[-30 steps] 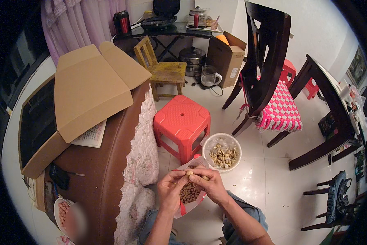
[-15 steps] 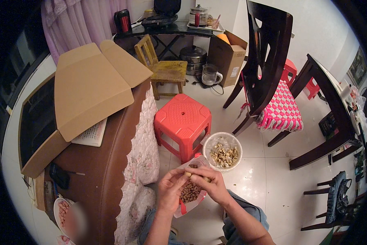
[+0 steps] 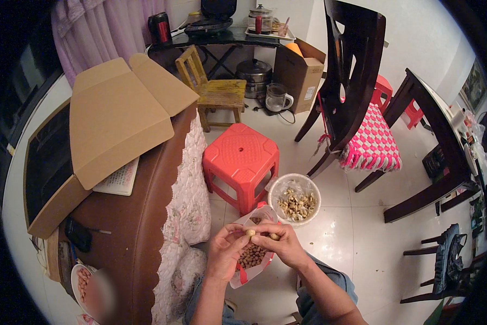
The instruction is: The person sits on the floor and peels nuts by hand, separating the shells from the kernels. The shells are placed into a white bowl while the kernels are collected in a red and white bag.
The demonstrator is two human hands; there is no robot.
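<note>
My left hand [image 3: 225, 249] and my right hand [image 3: 284, 245] meet above a translucent plastic container [image 3: 236, 280] with red clips. Between their fingertips is a pale unshelled peanut [image 3: 250, 232], which both hands pinch. Another pale peanut [image 3: 275, 236] shows at the fingers of my right hand. Many small brown peanuts [image 3: 252, 255] lie in the container below, partly hidden by my hands. Just beyond on the floor stands a white basin [image 3: 317, 212], lined with clear plastic and holding peanut shells [image 3: 296, 205].
A red plastic stool [image 3: 242, 146] stands ahead. To the left, a brown sofa [image 3: 137, 238] bears an opened cardboard box [image 3: 110, 114] and a white bowl [image 3: 76, 287] of pinkish kernels. A dark chair [image 3: 357, 81] with a pink-white seat cover and a small yellow chair [image 3: 221, 93] stand farther off.
The pale peanut between my fingertips shows more fully now, and so does the one at my right fingers. My hands stay over the container; the view has shifted slightly.
</note>
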